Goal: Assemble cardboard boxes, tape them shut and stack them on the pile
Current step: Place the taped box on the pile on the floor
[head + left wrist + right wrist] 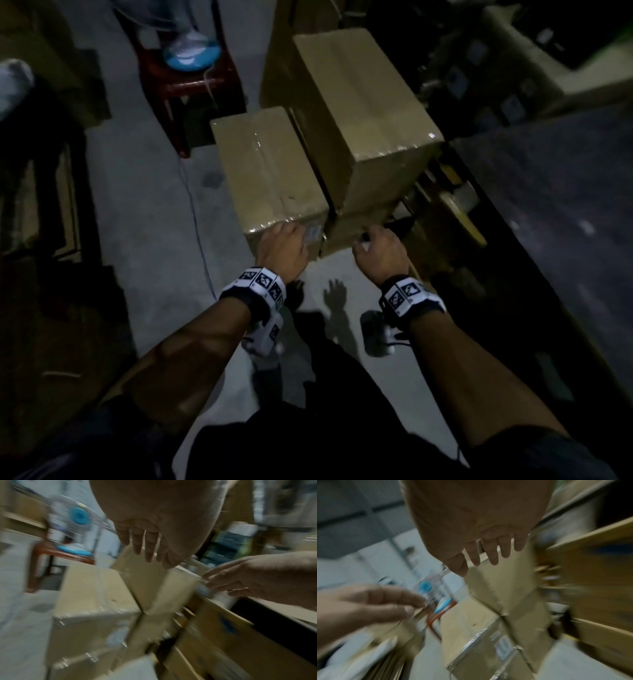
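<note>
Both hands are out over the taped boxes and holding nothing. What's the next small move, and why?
Probably draw both hands back and turn to the next box. The left hand and right hand are open and empty. The lower taped box sits beside the upper taped box, which rests on another carton, so stacking looks finished. Both wrist views are too blurred to confirm contact.
</note>
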`<control>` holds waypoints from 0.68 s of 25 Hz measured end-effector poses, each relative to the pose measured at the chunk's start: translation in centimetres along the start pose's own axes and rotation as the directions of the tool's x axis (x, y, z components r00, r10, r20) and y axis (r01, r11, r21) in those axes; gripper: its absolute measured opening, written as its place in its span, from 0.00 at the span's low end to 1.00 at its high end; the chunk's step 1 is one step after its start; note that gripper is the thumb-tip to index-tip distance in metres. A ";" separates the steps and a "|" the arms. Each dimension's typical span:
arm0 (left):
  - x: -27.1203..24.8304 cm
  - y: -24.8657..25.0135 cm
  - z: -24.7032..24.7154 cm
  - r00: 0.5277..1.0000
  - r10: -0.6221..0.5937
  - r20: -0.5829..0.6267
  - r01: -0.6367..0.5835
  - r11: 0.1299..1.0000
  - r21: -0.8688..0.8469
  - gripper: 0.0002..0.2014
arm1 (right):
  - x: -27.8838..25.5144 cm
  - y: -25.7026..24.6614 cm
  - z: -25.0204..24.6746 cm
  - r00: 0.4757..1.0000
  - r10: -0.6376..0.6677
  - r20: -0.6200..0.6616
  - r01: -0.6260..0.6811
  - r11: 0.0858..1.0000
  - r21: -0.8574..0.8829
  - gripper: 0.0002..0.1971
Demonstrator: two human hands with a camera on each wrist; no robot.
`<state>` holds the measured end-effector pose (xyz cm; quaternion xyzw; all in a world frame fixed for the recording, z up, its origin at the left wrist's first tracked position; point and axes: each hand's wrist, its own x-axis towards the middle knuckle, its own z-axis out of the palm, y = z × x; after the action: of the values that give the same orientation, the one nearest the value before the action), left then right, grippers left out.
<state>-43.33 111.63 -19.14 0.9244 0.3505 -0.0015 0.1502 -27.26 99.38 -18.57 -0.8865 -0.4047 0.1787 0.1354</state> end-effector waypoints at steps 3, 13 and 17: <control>-6.9 5.6 0.7 0.986 0.163 0.041 -0.163 0.987 -0.008 0.18 | -11.1 4.2 -1.1 0.982 0.188 -0.031 -0.187 0.981 0.042 0.27; -21.7 29.5 3.6 0.662 0.741 0.109 -0.749 0.661 0.052 0.18 | -41.7 19.3 -3.8 0.668 0.719 -0.193 -0.678 0.695 0.241 0.27; -27.7 40.3 7.6 0.508 0.850 0.141 -0.861 0.508 0.034 0.18 | -52.4 26.8 -3.9 0.525 0.824 -0.213 -0.757 0.566 0.326 0.25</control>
<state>-37.34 63.01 -12.30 0.9816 -0.1603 0.0063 0.1033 -39.56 41.82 -14.57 -0.9715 0.0936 0.1022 0.1922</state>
